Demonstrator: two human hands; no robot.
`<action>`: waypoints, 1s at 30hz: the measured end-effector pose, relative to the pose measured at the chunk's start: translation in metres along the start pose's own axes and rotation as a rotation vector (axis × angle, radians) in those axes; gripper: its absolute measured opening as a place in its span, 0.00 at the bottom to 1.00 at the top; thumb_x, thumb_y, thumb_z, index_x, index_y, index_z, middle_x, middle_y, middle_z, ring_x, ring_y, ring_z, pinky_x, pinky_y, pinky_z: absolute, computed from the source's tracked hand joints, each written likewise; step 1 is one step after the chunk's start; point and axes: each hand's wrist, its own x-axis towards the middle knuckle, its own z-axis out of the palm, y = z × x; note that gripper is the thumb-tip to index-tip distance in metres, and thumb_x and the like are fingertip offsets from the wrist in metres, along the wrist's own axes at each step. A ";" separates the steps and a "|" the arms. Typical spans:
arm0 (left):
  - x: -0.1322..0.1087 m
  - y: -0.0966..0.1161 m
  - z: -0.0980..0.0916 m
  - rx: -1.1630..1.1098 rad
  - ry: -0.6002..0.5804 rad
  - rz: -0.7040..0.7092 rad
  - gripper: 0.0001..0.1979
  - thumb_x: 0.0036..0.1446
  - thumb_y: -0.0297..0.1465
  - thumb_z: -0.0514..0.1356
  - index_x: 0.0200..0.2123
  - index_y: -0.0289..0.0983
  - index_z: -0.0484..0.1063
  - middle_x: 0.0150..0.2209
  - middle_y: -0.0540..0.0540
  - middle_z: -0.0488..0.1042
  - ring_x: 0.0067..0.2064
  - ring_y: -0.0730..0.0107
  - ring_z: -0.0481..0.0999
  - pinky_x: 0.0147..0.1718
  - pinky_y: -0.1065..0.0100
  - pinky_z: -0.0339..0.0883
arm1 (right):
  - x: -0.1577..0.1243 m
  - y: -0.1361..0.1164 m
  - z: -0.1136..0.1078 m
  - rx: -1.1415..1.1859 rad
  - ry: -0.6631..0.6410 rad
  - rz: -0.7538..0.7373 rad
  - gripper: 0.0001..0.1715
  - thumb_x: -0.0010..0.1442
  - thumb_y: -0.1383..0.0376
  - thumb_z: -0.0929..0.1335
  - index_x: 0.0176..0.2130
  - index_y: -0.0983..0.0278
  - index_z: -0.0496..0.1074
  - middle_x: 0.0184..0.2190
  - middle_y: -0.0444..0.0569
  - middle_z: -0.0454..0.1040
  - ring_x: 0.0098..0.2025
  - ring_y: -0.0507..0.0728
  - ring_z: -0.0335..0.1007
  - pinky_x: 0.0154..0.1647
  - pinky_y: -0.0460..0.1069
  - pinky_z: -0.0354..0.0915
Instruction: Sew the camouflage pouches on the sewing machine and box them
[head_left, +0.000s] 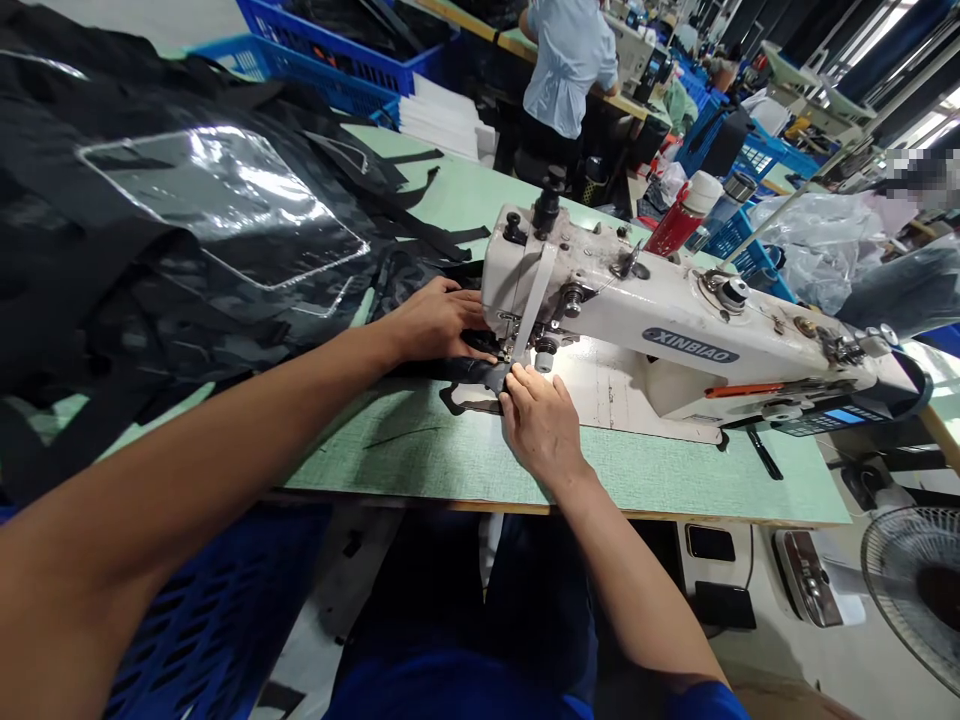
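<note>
A white sewing machine (675, 340) stands on a green table (450, 460). A black strap (469, 372) lies under its needle. My left hand (435, 320) rests flat on the dark fabric just left of the needle, fingers stretched toward it. My right hand (536, 415) pinches the strap's near end right in front of the presser foot, fingers pressed together. A large heap of black and camouflage fabric with a clear plastic window (225, 200) covers the table's left side.
Blue crates (330, 50) stand at the back left. A person in a light blue shirt (570, 60) works at a table behind. A red bottle (675, 220) sits behind the machine. A fan (915, 580) stands at the lower right.
</note>
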 end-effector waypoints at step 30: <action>-0.021 0.082 0.004 0.255 -0.020 -0.480 0.29 0.73 0.60 0.66 0.45 0.40 0.90 0.39 0.35 0.90 0.43 0.38 0.91 0.45 0.49 0.78 | -0.010 0.006 -0.003 0.088 0.012 -0.046 0.20 0.88 0.65 0.67 0.62 0.57 0.90 0.69 0.53 0.89 0.77 0.68 0.82 0.86 0.70 0.69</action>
